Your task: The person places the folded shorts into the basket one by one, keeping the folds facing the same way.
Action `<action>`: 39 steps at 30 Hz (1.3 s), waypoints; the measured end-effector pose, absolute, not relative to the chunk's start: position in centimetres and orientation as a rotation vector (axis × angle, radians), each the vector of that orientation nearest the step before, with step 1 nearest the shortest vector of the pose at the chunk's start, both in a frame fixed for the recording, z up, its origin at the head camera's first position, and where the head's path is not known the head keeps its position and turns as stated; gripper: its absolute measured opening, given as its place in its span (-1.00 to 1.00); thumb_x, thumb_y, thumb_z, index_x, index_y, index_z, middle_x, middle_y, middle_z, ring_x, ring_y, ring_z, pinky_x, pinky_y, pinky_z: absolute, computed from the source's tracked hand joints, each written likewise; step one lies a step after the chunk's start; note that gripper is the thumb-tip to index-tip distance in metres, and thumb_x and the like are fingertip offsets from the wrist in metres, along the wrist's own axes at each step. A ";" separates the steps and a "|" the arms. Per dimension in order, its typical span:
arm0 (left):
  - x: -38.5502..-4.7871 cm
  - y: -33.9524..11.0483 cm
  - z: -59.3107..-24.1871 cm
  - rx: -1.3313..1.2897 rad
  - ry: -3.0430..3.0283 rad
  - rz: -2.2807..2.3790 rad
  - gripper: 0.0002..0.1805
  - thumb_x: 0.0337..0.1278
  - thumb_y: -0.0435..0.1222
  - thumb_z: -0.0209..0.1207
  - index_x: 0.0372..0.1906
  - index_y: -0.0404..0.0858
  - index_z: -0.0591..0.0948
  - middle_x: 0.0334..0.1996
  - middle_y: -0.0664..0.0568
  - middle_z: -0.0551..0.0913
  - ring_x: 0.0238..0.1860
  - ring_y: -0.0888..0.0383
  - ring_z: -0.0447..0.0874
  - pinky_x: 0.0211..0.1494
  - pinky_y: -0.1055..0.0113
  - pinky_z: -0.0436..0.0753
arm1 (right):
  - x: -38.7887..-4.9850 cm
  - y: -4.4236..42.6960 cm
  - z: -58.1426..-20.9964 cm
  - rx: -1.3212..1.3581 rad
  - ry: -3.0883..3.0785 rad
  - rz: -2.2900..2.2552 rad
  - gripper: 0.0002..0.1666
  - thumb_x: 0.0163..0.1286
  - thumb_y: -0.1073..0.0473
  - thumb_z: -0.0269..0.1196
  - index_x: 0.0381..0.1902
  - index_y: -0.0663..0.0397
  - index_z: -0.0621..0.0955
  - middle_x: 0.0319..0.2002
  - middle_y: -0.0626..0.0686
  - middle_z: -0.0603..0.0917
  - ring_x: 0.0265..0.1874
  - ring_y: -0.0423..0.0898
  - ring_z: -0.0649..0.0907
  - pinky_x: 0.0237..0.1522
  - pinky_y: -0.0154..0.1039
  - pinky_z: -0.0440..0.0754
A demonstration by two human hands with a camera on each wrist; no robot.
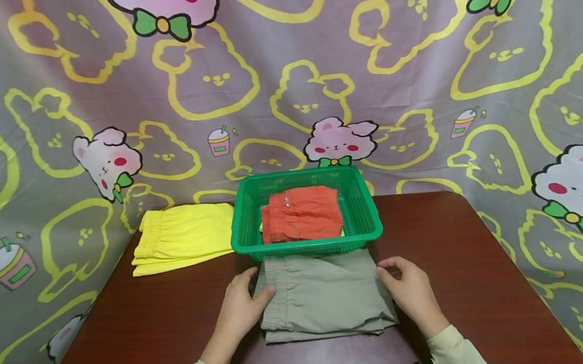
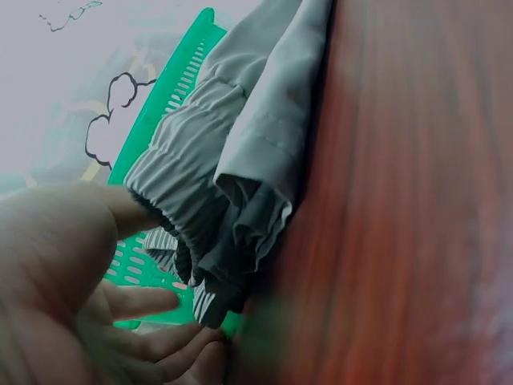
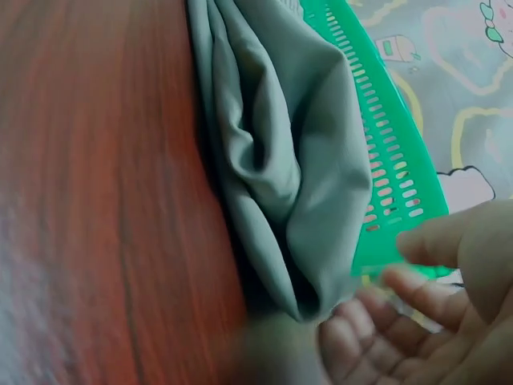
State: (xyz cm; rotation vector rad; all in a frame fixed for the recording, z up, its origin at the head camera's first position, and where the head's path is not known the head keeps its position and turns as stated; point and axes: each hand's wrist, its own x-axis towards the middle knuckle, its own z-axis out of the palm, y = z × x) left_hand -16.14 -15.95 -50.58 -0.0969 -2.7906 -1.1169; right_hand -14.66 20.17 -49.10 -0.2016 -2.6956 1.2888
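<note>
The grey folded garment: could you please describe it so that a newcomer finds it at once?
On the red-brown table, find the green basket. Just in front of it, between the left hand and right hand, lies the grey folded garment. Its grey colour separates it from the yellow garment beside the basket and the orange garment inside.

1. The nearest garment (image 1: 330, 299) lies before me on the table (image 1: 434, 220), between my left hand (image 1: 241, 303) and my right hand (image 1: 411, 291).
2. Just behind it stands a basket (image 1: 308, 243).
3. A second garment (image 1: 305, 215) lies inside the basket.
4. A third garment (image 1: 190, 235) lies left of the basket.
5. A cloth (image 1: 410, 89) hangs behind the table.
</note>
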 end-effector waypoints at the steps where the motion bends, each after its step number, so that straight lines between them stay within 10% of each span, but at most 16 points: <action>1: -16.1 -16.0 -50.5 -0.097 -2.814 -1.121 -0.17 0.22 0.07 0.36 0.41 -0.39 0.45 0.26 -0.31 0.57 0.22 -0.24 0.57 0.16 -0.16 0.60 | -14.6 20.3 -49.0 -0.218 -2.719 1.250 -0.68 0.47 0.01 0.29 0.03 0.06 0.72 -0.10 0.10 0.76 -0.15 0.01 0.72 -0.23 -0.10 0.66; 15: -16.0 -15.4 -50.1 -0.069 -2.924 -1.285 0.18 -0.07 0.07 0.54 0.53 -0.46 0.23 0.39 -0.34 0.45 0.39 -0.25 0.44 0.31 -0.18 0.52 | -14.5 20.4 -48.6 -0.184 -2.962 1.214 -0.26 0.40 -0.19 0.32 0.22 0.34 0.61 -0.10 0.13 0.76 -0.07 0.04 0.70 -0.07 0.05 0.66; 39: -15.4 -14.8 -49.5 0.093 -2.872 -1.497 -0.35 -0.17 -0.17 0.61 0.05 -0.42 0.65 -0.18 -0.07 0.76 -0.16 0.07 0.70 -0.13 0.09 0.70 | -13.8 19.6 -48.7 -0.073 -3.039 1.069 -0.48 0.30 -0.13 0.42 -0.01 0.17 0.70 -0.13 0.07 0.77 -0.16 -0.02 0.71 -0.15 0.00 0.65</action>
